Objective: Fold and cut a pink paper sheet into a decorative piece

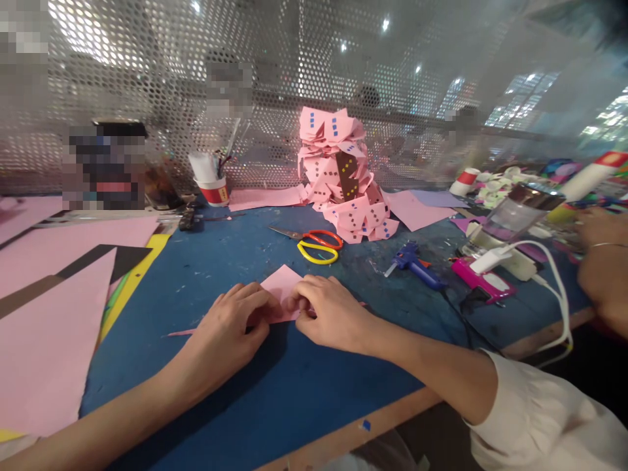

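A small piece of pink paper (pixel 283 286) lies between my hands on the blue table, one corner pointing away from me. My left hand (pixel 235 324) pinches its left side with curled fingers. On the right side my right hand (pixel 328 311) is closed on the same paper, thumb and forefinger together. Parts of the paper are hidden under my fingers. A thin pink strip (pixel 181 333) sticks out beside my left wrist. Just beyond the paper rest scissors (pixel 318 247) with one red and one yellow handle loop.
A layered pink paper structure (pixel 338 176) with small coloured squares stands at the back. A blue glue gun (pixel 417 265) and a pink power strip (pixel 483 278) with white cables lie right. Pink sheets (pixel 53 327) cover the left. Another person's arm (pixel 606 275) shows far right.
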Action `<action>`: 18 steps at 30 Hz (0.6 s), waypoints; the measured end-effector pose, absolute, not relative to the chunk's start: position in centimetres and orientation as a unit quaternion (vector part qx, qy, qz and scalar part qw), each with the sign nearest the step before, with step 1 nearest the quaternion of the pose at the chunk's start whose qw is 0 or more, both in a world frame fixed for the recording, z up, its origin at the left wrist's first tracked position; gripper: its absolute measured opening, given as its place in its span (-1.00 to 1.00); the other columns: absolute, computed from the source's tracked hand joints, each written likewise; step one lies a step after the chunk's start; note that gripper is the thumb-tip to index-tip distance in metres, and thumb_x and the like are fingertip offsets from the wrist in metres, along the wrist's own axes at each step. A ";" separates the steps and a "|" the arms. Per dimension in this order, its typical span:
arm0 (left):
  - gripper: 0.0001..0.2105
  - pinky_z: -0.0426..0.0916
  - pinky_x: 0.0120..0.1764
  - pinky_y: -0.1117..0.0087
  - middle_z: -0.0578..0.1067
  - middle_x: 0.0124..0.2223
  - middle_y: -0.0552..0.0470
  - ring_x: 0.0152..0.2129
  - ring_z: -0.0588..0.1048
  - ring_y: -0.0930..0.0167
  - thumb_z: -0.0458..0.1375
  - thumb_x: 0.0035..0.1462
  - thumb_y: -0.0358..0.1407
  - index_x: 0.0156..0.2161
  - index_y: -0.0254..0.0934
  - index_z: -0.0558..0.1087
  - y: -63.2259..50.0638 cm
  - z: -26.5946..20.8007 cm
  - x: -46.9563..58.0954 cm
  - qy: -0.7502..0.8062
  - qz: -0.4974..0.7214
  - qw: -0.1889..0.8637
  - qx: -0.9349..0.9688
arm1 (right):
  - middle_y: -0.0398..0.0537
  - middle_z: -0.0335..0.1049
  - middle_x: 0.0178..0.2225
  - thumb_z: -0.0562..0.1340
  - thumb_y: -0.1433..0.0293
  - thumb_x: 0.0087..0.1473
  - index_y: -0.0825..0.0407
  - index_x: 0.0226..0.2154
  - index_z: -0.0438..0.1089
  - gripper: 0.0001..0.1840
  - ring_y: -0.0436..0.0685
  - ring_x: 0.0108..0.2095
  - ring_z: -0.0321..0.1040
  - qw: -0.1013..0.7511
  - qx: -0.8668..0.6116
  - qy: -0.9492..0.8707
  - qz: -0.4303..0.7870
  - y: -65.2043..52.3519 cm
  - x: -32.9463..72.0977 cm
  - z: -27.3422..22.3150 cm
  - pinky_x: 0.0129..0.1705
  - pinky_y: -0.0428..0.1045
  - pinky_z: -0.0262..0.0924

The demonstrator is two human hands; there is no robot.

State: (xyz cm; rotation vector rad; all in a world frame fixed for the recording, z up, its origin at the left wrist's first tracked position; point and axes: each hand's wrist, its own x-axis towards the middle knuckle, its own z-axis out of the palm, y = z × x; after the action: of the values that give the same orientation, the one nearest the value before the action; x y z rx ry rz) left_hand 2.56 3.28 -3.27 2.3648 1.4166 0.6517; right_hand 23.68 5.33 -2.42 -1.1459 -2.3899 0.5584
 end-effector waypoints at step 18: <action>-0.70 0.22 -0.20 0.25 0.51 -0.24 0.06 -0.25 0.40 0.28 -0.03 0.03 -0.52 -0.26 -0.15 0.47 3.0 -3.1 2.6 0.469 0.223 0.132 0.844 | -0.15 0.46 -0.23 0.22 0.55 0.02 -0.01 -0.25 0.45 -0.78 0.03 -0.24 0.36 0.220 -0.406 -0.864 0.202 5.5 24.0 -2.5 -0.13 0.02 0.08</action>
State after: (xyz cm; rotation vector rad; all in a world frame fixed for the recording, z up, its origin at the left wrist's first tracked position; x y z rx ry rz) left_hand 2.56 3.01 -3.10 2.4502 1.3609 0.6479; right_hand 24.01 5.52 -2.48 -1.1230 -2.3892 0.5594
